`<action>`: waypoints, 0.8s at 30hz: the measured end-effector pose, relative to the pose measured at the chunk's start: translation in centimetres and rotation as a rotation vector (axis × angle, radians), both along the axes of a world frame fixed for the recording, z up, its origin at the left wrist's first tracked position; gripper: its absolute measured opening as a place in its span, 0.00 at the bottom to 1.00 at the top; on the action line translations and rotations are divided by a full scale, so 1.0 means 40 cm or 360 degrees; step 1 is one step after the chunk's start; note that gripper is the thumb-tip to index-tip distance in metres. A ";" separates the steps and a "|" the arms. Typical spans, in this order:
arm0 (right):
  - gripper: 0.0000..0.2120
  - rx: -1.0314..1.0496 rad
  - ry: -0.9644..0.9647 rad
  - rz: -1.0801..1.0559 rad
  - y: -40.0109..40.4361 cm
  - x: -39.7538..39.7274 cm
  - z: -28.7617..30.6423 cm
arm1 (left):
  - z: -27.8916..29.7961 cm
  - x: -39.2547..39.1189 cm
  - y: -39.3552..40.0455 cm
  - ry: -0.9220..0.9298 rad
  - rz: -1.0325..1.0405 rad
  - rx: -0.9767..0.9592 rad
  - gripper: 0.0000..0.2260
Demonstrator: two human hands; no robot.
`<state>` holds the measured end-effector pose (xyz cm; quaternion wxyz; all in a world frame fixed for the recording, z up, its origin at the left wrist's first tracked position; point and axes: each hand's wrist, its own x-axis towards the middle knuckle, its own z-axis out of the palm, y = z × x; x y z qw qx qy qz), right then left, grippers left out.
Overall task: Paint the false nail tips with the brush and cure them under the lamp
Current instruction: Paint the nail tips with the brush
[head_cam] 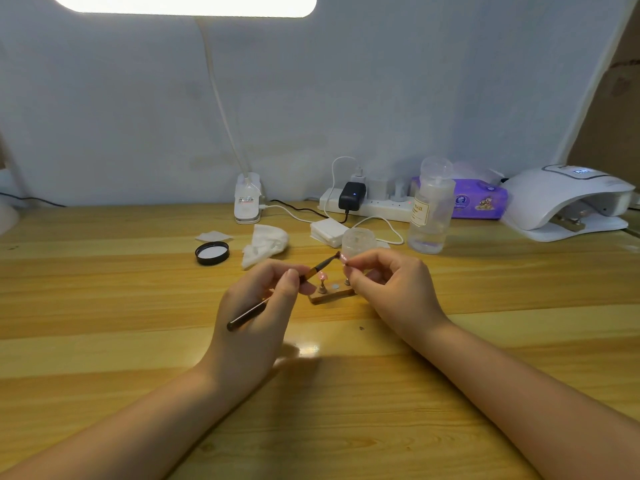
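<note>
The left hand (256, 306) holds the brush (277, 289), fingers curled round the upper part of the handle; the handle end points down and left, the bristle end up and right. The right hand (388, 282) pinches a pink nail tip (345, 259) between thumb and forefinger, raised above the desk (138, 306). The bristles touch that nail tip. Below and between the hands, a small wooden stand (330, 295) rests on the desk and carries a second pink nail tip (322, 277) on a peg. The curing lamp (568, 199) stands at the far right of the desk, well apart from the hands. A black lid (212, 252), a crumpled tissue (265, 242), a clear jar (358, 241) and a clear bottle (431, 209) lie beyond the hands
</note>
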<state>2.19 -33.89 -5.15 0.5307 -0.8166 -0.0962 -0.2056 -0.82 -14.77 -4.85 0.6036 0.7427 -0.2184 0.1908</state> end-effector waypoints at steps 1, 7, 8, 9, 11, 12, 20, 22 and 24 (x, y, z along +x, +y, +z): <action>0.04 0.0023 0.0007 0.0004 0.000 0.000 0.001 | 0.000 0.001 0.000 -0.0002 0.0009 0.0003 0.09; 0.03 0.0034 0.0022 0.0018 -0.002 -0.001 0.004 | 0.001 0.000 -0.001 -0.0013 -0.0033 -0.0036 0.09; 0.03 0.0029 0.0021 0.0018 -0.002 -0.001 0.004 | 0.000 -0.002 -0.002 -0.0002 -0.0053 -0.0043 0.11; 0.03 0.0022 0.0020 0.0015 -0.002 -0.001 0.004 | -0.001 -0.003 -0.003 0.0018 -0.0077 -0.0056 0.11; 0.04 0.0010 0.0019 0.0013 -0.001 -0.001 0.003 | -0.004 -0.004 -0.002 0.0019 -0.0106 -0.0073 0.11; 0.04 0.0011 0.0019 0.0013 0.000 -0.001 0.004 | -0.005 -0.004 0.000 -0.0005 -0.0115 -0.0074 0.11; 0.04 0.0045 0.0012 0.0030 -0.003 0.001 0.000 | -0.004 0.000 -0.001 -0.0031 -0.0091 -0.0103 0.09; 0.04 0.0057 0.0024 0.0043 -0.004 0.001 0.000 | -0.005 0.004 -0.001 0.0002 -0.0051 -0.0064 0.08; 0.04 0.0073 0.0028 0.0048 -0.003 0.001 0.001 | -0.005 0.005 0.000 0.0004 -0.0020 -0.0067 0.10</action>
